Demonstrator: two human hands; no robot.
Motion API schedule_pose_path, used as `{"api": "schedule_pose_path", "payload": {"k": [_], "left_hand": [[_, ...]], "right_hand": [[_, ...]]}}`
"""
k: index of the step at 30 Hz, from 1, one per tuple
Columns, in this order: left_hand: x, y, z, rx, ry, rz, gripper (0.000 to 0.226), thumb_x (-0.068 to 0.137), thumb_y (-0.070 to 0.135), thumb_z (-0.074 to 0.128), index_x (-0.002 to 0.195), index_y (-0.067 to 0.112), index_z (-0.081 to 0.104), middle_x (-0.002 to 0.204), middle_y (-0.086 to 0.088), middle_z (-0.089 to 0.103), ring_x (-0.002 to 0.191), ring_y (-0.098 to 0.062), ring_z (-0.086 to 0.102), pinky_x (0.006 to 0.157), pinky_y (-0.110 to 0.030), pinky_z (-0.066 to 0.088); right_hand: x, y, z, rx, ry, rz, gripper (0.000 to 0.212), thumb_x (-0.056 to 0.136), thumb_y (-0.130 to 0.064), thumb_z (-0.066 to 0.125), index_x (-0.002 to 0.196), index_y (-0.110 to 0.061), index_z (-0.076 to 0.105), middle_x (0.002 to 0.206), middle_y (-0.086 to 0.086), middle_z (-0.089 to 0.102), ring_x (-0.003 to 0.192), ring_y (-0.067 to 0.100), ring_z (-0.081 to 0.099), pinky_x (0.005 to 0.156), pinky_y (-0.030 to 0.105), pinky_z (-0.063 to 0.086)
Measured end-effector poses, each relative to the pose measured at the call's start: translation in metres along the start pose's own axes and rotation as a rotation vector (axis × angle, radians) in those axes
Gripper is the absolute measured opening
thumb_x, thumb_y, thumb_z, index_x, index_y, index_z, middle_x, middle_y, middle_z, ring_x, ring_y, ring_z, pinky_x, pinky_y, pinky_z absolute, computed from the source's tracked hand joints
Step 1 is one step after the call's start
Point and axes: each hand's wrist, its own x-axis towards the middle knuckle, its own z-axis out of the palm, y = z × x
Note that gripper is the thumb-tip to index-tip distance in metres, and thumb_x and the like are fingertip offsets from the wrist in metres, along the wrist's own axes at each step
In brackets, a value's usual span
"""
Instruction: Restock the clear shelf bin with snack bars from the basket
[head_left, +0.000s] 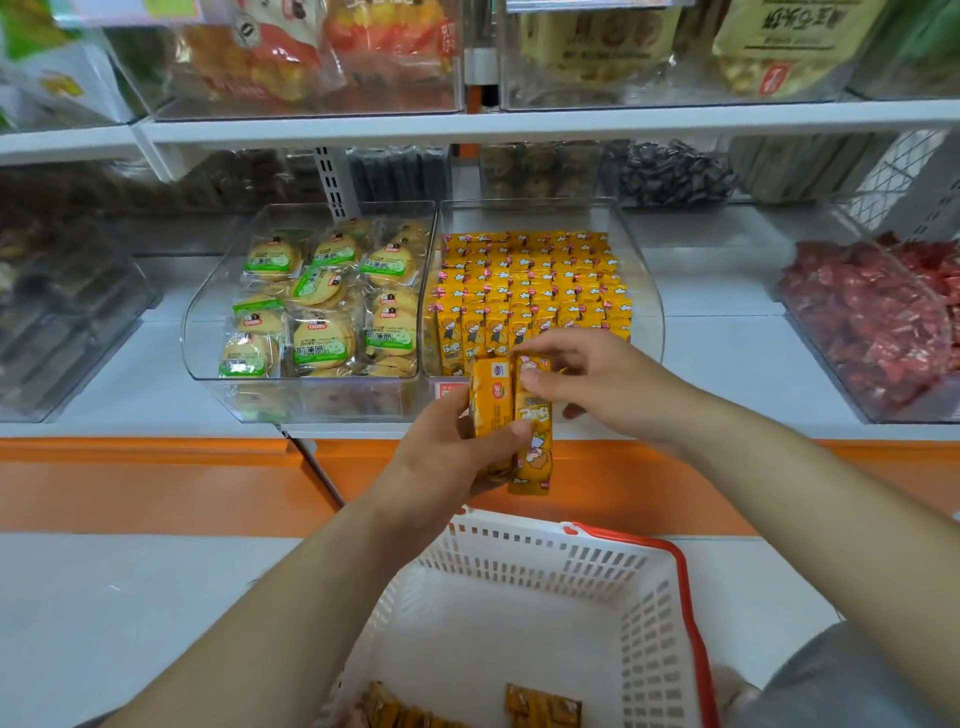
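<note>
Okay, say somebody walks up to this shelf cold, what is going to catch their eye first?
First, the two hands at centre: the left hand grips a couple of yellow snack bars while the right hand pinches the top of one. Just behind them, the clear bin is packed with neat rows of matching bars. Below sits a white basket with only the last few bars at its bottom.

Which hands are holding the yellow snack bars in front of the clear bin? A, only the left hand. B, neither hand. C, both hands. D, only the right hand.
C: the left hand grips the yellow snack bars from below, while the right hand has its fingers pinching the top of one bar.
</note>
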Motion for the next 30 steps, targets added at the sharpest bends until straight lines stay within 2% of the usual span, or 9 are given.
{"api": "schedule_pose_path", "payload": {"k": [5,8,14,18,21,23,25,27,30], "left_hand": [[-0.002,0.003,-0.001,-0.029,0.045,-0.020,0.031,0.094,0.022,0.071,0.123,0.021,0.063,0.104,-0.003,0.080,0.096,-0.027,0.078,0.066,-0.032,0.062],[0.000,0.009,-0.005,-0.037,0.126,0.029,0.033,0.093,0.022,0.072,0.124,0.021,0.061,0.103,0.000,0.080,0.094,-0.023,0.078,0.060,-0.027,0.059],[0.002,0.017,-0.013,-0.054,0.249,0.095,0.021,0.094,0.023,0.072,0.114,0.020,0.067,0.098,-0.002,0.080,0.087,-0.018,0.078,0.054,-0.022,0.055],[0.000,0.017,-0.010,-0.008,0.202,0.103,0.019,0.094,0.026,0.070,0.113,0.021,0.067,0.094,0.002,0.080,0.081,-0.017,0.078,0.054,-0.023,0.056],[0.000,0.018,-0.013,-0.012,0.201,0.078,0.017,0.097,0.026,0.067,0.114,0.021,0.067,0.098,0.002,0.080,0.083,-0.018,0.078,0.056,-0.025,0.057],[0.001,0.020,-0.017,-0.002,0.206,0.067,0.018,0.098,0.027,0.066,0.115,0.021,0.066,0.102,0.003,0.079,0.086,-0.019,0.078,0.060,-0.027,0.058],[0.001,0.019,-0.019,0.009,0.204,0.057,0.017,0.099,0.025,0.064,0.116,0.019,0.065,0.103,0.003,0.079,0.089,-0.020,0.078,0.065,-0.030,0.059],[0.001,0.017,-0.018,0.021,0.186,0.046,0.015,0.100,0.024,0.064,0.113,0.018,0.067,0.103,0.003,0.079,0.090,-0.020,0.078,0.067,-0.032,0.060],[0.001,0.015,-0.014,0.050,0.151,0.027,0.017,0.100,0.024,0.065,0.114,0.017,0.067,0.102,0.004,0.079,0.088,-0.020,0.078,0.066,-0.030,0.060]], "right_hand": [[0.001,-0.002,-0.012,0.362,0.225,0.108,0.023,0.088,-0.020,0.074,0.108,-0.022,0.063,0.106,0.013,0.068,0.075,0.019,0.066,0.064,0.033,0.049],[-0.001,-0.003,-0.017,0.560,0.262,0.133,0.028,0.085,-0.011,0.076,0.107,-0.014,0.060,0.105,0.017,0.068,0.068,0.019,0.069,0.056,0.029,0.053],[-0.008,-0.003,-0.003,0.311,-0.069,0.144,0.027,0.080,-0.012,0.080,0.104,-0.015,0.068,0.097,0.004,0.076,0.081,0.019,0.074,0.068,0.030,0.058],[-0.005,-0.004,0.011,0.175,-0.104,0.129,0.031,0.083,-0.029,0.079,0.108,-0.020,0.064,0.099,0.002,0.077,0.090,0.019,0.074,0.085,0.035,0.059],[-0.002,-0.006,0.003,0.191,-0.160,0.106,0.030,0.088,-0.023,0.075,0.113,-0.032,0.061,0.097,-0.006,0.075,0.083,0.015,0.073,0.071,0.034,0.059],[0.002,-0.008,-0.010,0.234,-0.067,0.032,0.031,0.087,-0.016,0.075,0.110,-0.035,0.064,0.089,-0.007,0.071,0.078,0.015,0.071,0.062,0.027,0.055],[0.008,-0.008,-0.026,0.235,0.128,-0.047,0.032,0.079,-0.015,0.079,0.102,-0.034,0.067,0.095,-0.002,0.069,0.083,0.015,0.068,0.067,0.032,0.054],[0.016,-0.004,-0.038,0.142,0.302,-0.093,0.032,0.075,-0.019,0.083,0.097,-0.033,0.065,0.102,0.002,0.069,0.079,0.011,0.067,0.069,0.034,0.056],[0.034,0.010,-0.047,-0.094,0.438,-0.095,0.032,0.077,-0.024,0.085,0.096,-0.033,0.061,0.101,-0.006,0.065,0.072,0.001,0.066,0.062,0.021,0.050]]}}
